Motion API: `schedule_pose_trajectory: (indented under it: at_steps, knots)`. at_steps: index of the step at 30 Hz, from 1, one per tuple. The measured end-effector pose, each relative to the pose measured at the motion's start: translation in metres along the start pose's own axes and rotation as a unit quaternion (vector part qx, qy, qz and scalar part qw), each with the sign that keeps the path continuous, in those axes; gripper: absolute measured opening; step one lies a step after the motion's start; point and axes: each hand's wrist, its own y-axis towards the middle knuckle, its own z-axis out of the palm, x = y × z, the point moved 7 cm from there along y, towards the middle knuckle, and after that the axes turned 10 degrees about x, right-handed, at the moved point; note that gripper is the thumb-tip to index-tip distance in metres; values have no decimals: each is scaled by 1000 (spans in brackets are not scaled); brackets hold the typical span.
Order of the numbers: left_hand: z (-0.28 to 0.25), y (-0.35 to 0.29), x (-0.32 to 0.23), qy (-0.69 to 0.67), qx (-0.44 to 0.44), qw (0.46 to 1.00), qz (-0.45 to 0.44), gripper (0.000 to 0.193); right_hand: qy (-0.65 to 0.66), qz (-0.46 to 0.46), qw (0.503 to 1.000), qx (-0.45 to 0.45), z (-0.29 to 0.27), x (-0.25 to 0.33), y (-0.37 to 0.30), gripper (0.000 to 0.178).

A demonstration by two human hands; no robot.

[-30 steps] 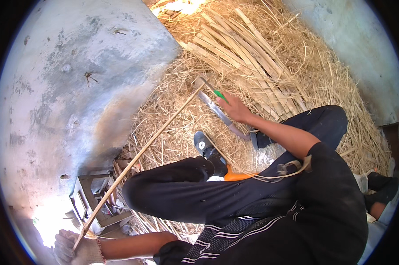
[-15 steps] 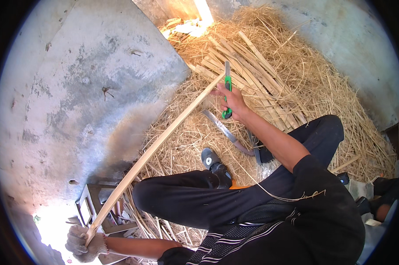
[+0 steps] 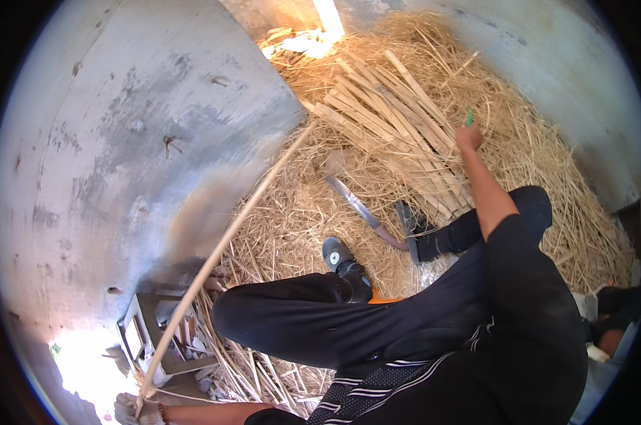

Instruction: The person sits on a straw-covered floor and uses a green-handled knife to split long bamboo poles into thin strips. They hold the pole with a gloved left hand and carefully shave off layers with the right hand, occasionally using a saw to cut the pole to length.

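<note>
At the lower left my left hand (image 3: 137, 409), in a pale work glove, is closed on the near end of a long bamboo strip (image 3: 229, 230). The strip slants up and away, its far end beside the corner of the grey wall. Off to the right, my bare right hand (image 3: 469, 137) is closed round a green utility knife (image 3: 470, 117); only a short green part shows above the fist. That hand is over the shavings, just right of a pile of split bamboo strips (image 3: 398, 117) and apart from the long strip.
Fine shavings (image 3: 526, 156) cover the floor. A long metal blade with a curved handle (image 3: 356, 203) lies near my shoes (image 3: 338, 253). At the lower left stands a wooden frame (image 3: 150, 329) beside scattered thin strips. A grey wall (image 3: 157, 127) borders the left.
My right hand has swung right with the utility knife, away from the strip's far end. The strip has turned in my left hand, showing a narrower side, and its far end has shifted left.
</note>
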Motion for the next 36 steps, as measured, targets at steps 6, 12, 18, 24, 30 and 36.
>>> schedule_pose_trajectory:
  at_steps: [6, 12, 18, 24, 30, 36]
  knots:
    - [84, 2, -33, -106, -1, 978, -181, 41, -33, -304, 947, 101, -26, 122, -109, 43]
    - [307, -41, -178, -321, -11, 899, -299, 44, 110, -456, 727, 501, -55, 218, -411, 39]
    - [341, -68, -215, -260, -5, 909, -325, 37, 139, -485, 678, 535, -81, 212, -487, 32]
    - [340, -70, -241, -254, 6, 920, -299, 39, 158, -519, 699, 465, -110, 225, -500, 22]
    - [328, -72, -272, -189, -21, 945, -266, 42, 131, -494, 704, 493, -118, 214, -503, 22]
    - [337, -66, -275, -309, 114, 918, -222, 42, 82, -480, 741, 462, -129, 211, -496, 22]
